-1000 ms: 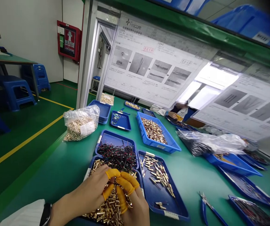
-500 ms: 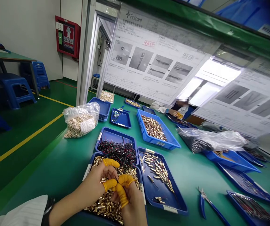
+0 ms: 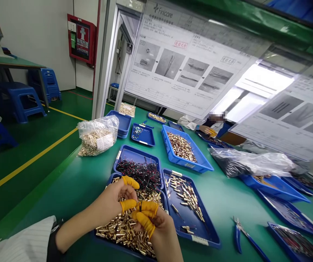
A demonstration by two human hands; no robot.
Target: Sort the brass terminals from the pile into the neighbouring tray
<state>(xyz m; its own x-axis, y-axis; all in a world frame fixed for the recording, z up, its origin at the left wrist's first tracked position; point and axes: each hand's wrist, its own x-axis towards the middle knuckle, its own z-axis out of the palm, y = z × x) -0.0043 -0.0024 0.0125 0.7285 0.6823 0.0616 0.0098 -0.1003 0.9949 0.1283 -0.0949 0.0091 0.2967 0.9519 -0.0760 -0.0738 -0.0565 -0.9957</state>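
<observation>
My left hand (image 3: 119,196) and my right hand (image 3: 156,220) meet above a blue tray (image 3: 100,234) of small brass sleeves (image 3: 118,233). Yellow finger cots cover several fingertips. A short black wire piece (image 3: 140,206) shows at my right fingertips, which pinch it. My left thumb and fingers are closed beside it; what they hold is hidden. Just beyond lies a tray of black and red wires (image 3: 142,173). To the right, another blue tray (image 3: 182,213) carries brass sleeves with wires fitted in them.
Blue-handled pliers (image 3: 239,233) lie at right, near a tray of wires (image 3: 295,240). Farther back stand a light blue bin (image 3: 205,165) of brass parts, a plastic bag (image 3: 99,136) and stacked trays (image 3: 122,125). Instruction sheets (image 3: 183,65) hang overhead. Another person's hand (image 3: 207,130) works across the table.
My right hand has shifted slightly right and its fingers have turned, so the black piece now shows between them. My left hand stays nearly in place. The view has tilted slightly.
</observation>
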